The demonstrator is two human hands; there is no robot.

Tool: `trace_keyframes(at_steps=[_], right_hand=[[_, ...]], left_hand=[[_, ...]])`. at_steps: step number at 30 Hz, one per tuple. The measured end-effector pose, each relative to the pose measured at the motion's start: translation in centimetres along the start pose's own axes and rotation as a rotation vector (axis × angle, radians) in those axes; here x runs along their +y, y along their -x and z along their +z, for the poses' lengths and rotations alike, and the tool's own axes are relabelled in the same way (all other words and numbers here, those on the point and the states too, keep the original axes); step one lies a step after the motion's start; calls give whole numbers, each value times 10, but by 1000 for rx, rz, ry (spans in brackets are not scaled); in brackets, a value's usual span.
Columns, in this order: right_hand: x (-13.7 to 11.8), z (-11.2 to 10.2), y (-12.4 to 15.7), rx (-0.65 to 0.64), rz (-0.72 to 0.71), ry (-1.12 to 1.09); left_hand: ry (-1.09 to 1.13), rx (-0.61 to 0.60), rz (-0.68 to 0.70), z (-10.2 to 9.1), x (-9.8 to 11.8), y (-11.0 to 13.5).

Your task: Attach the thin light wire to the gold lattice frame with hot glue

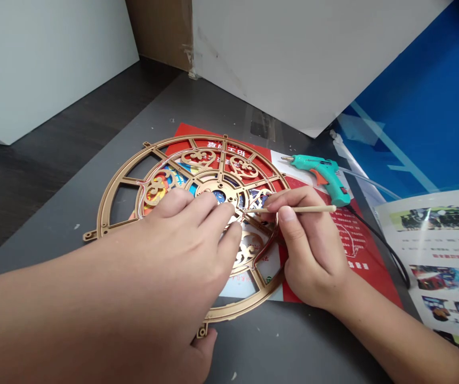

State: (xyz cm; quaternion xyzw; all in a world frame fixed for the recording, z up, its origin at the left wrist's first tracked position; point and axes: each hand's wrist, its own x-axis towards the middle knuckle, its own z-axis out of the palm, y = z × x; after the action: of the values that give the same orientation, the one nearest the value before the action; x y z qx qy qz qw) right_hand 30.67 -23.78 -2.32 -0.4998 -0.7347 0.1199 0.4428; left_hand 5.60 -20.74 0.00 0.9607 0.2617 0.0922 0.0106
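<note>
Your left hand (185, 245) lies flat with the fingers spread, fingertips pressing down on the round gold openwork wheel-shaped frame (197, 140), near its central hub. Your right hand (313, 250) pinches a thin pale wooden stick (301, 209) between thumb and fingers, its tip touching the frame's inner ornament just beside your left fingertips. The frame lies flat on a red printed paper sheet (357, 250), which sits on a grey tabletop (197, 106), with coloured pieces showing through the openings around the hub. Just past your right hand, a teal plastic hot glue gun with an orange trigger (317, 173) lies on its side on the sheet, and its black power cord (385, 245) trails off to the right. A glossy white printed leaflet with photos (441, 266) lies at the right. For neat work, press your left fingers close to the stick tip so the frame can't shift, and brace your right hand on the frame while making small, controlled strokes. What the tip is touching is too small to tell.
</note>
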Motion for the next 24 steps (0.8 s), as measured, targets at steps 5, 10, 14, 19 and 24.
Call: trace_keyframes(at_steps=[5, 10, 14, 19, 24], right_hand=[[-3, -3, -6, -68, -115, 65], [-4, -1, -9, -64, -127, 93], [-4, 1, -9, -54, -115, 107], [-7, 0, -11, -84, -101, 121], [-7, -1, -11, -114, -107, 112]], left_hand=[[-13, 1, 25, -2, 2, 0], [11, -18, 5, -1, -1, 1], [-4, -20, 10, 0, -1, -2], [-11, -43, 2, 0, -1, -2], [2, -45, -32, -8, 4, -6]])
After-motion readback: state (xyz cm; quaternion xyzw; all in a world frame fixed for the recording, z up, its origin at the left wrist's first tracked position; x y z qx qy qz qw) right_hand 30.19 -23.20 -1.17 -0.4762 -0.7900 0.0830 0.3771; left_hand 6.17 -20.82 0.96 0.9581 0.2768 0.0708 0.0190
